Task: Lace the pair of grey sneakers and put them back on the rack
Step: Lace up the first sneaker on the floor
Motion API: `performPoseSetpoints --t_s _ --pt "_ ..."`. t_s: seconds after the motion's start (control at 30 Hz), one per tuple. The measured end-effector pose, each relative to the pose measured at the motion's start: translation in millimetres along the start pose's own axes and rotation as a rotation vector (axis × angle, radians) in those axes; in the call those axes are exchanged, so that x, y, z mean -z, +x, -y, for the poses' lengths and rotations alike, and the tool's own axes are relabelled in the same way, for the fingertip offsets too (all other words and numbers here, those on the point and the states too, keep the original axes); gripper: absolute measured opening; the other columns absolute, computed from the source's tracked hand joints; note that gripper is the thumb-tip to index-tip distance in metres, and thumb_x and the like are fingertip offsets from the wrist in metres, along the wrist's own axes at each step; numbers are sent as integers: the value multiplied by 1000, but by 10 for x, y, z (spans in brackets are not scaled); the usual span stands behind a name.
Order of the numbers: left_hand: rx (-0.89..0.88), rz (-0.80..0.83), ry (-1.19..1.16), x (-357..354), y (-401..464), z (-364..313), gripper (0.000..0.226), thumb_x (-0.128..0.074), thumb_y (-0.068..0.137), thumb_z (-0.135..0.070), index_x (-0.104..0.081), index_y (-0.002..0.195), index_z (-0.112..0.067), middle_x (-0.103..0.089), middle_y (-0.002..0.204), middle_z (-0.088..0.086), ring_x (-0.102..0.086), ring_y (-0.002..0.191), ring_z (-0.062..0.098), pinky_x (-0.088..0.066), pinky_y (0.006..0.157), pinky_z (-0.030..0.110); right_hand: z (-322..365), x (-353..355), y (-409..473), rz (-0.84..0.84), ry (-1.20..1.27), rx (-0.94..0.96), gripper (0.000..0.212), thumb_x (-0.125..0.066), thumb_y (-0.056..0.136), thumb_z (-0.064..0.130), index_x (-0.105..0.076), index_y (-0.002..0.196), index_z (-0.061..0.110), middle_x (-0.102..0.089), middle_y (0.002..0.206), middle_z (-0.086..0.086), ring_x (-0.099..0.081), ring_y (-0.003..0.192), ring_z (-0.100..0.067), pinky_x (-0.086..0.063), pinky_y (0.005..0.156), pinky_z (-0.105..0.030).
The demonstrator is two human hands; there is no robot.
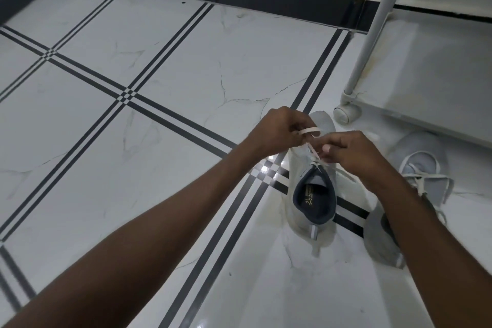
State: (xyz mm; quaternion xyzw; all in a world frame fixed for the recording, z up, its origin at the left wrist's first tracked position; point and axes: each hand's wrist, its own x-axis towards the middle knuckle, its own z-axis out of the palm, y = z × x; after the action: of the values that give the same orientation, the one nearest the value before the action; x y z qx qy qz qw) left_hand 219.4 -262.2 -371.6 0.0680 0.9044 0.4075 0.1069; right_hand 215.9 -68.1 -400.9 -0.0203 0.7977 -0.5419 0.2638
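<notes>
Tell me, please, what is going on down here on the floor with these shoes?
A person is tying the lace on a grey sneaker that stands on the tiled floor. The left hand pinches a loop of the white lace, and the right hand grips another strand just above the shoe's tongue. The second grey sneaker sits to the right, its lace already tied, partly behind the right forearm. Neither shoe is on the white rack yet; its wheeled leg stands just beyond them.
</notes>
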Motion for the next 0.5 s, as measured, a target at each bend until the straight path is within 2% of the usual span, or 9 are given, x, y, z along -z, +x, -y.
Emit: performPoseSetpoints --t_s 0.1,0.23,0.33,0.43,0.5 --pt "-120 -98 219 -124 -23 -48 22 -63 79 -8 -76 95 -15 -75 89 -1 -69 81 17 -55 74 38 8 -47 105 187 234 -119 27 -47 98 -1 -71 109 4 -74 105 -16 -73 88 -25 -58 78 -28" --pt "-159 -229 298 -336 -96 -51 24 -62 77 -18 -71 98 -16 -70 89 1 -66 79 22 -54 68 41 54 -18 126 288 317 -204 22 -48 100 4 -70 100 8 -76 89 -8 -71 75 -18 -56 75 -30" --pt "-72 -368 108 -399 -98 -48 20 -65 77 -13 -71 95 -19 -72 85 -4 -67 78 16 -55 70 40 50 19 113 168 369 -194 15 -57 96 7 -70 98 2 -73 81 -8 -68 74 -20 -57 77 -31" --pt "106 -378 -139 -415 -91 -21 17 -75 73 -15 -73 88 -22 -74 76 -3 -70 75 16 -57 73 42 18 -4 126 -55 473 -184 18 -62 89 5 -68 101 -6 -73 93 -19 -66 83 -27 -53 82 -35" --pt "155 -365 -210 -417 -92 -20 19 -79 71 -12 -75 88 -20 -75 75 -2 -71 74 16 -58 75 42 14 -43 121 -124 543 -209 13 -62 86 3 -69 94 -5 -69 87 -20 -64 75 -26 -52 75 -33"
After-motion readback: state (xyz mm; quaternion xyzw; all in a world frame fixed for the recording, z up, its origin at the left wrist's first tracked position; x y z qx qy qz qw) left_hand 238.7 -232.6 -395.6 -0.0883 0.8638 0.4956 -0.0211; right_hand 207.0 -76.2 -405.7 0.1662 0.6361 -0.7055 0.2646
